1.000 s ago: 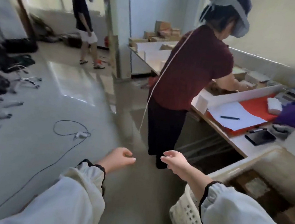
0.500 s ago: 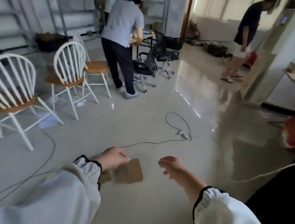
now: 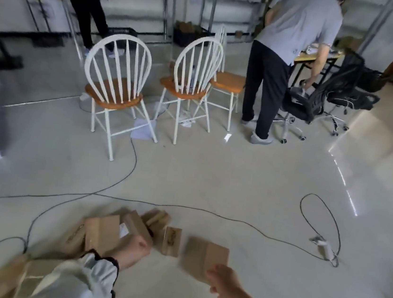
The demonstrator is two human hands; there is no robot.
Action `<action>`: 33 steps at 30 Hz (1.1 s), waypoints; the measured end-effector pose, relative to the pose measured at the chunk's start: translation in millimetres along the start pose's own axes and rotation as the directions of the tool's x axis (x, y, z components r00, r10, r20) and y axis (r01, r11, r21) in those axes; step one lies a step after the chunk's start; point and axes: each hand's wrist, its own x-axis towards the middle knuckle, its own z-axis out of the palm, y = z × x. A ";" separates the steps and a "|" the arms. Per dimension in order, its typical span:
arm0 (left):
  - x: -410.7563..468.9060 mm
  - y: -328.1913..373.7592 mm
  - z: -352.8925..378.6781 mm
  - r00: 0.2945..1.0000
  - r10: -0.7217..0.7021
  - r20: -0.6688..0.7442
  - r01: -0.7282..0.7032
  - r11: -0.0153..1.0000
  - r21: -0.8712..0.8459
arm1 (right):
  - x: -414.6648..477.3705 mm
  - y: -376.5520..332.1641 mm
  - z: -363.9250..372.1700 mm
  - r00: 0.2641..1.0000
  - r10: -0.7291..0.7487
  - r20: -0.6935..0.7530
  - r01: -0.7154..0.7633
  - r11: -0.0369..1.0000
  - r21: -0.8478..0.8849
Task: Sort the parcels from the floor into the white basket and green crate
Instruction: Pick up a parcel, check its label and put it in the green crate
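place: storeroom/workspace | cues: metal shelving point(image 3: 208, 6); parcels point(image 3: 131, 230) on floor; office chair point(image 3: 320, 99)

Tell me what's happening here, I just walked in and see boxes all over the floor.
A person in white sleeves is bending over a pile of cardboard parcels on the floor. The left hand reaches into the pile; the right hand is at the edge of a flat parcel lying apart from it. Whether either hand grips yet is unclear. No basket or crate is in view. Cables run past the pile, and other people work near the chairs behind.

white chairs point(image 3: 114, 82), black office chair point(image 3: 320, 97), cable point(image 3: 183, 208) on floor.
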 end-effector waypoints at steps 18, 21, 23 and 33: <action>494.9 -56.0 353.1 0.951 0.113 0.286 -0.184 0.955 0.234 | 513.8 226.7 14.8 0.985 0.065 -0.161 -0.106 0.961 -0.256; 558.5 -66.9 393.1 0.940 0.127 0.315 -0.235 0.913 0.334 | 571.2 266.1 21.7 0.965 0.116 -0.236 -0.135 0.989 -0.064; 589.0 -73.5 410.9 0.936 0.124 0.328 -0.244 0.902 0.356 | 597.4 282.4 24.3 0.964 0.153 -0.215 -0.154 0.988 0.012; 606.1 -56.2 419.0 0.930 0.313 0.195 -0.224 0.899 -0.377 | 616.2 264.4 21.3 0.977 0.158 -0.147 -0.038 0.797 0.603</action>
